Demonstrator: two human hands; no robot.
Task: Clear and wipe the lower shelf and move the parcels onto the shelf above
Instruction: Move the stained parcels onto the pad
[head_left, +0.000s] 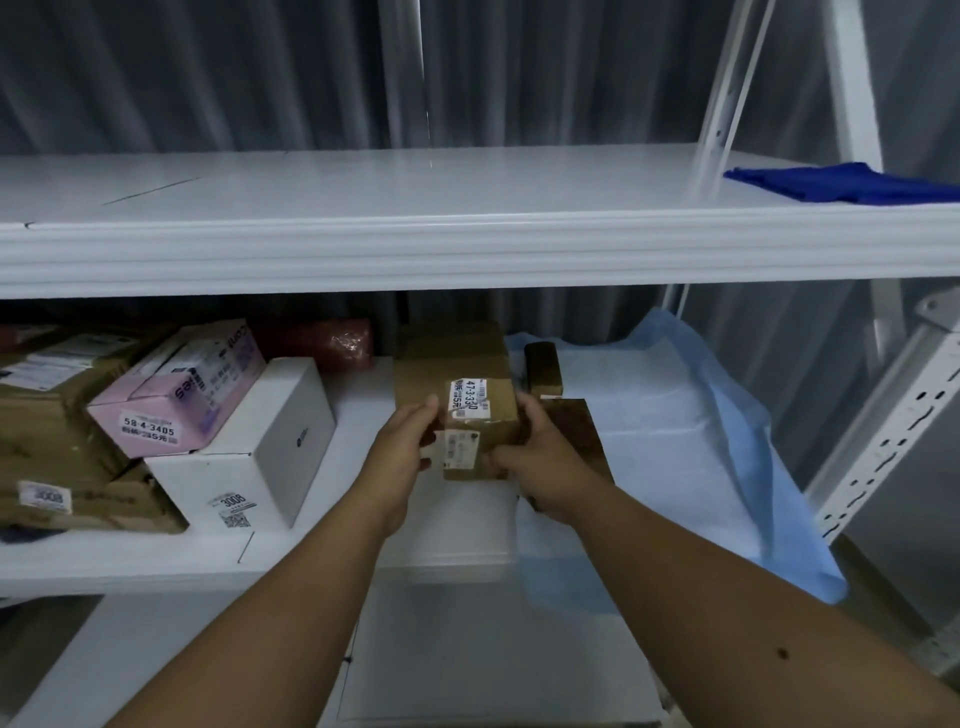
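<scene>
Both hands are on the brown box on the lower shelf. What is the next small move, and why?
Probably lift the brown box up onto the upper shelf. The left hand and right hand already grip its two sides, and the upper shelf is bare above it; only a blue cloth lies far right.

White painted metal shelf above (415, 244): smooth, semi-gloss. Brown cardboard parcel (457, 384): matt, white paper labels. Pink carton (176, 395): slightly glossy. Blue cloth (852, 187): soft, matt. Light-blue sheet (675, 447): thin, nonwoven-looking.

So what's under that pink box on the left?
The pink box leans on a white box and on brown cardboard parcels stacked at the left. Whatever lies beneath those, on the lower shelf, is covered.
</scene>
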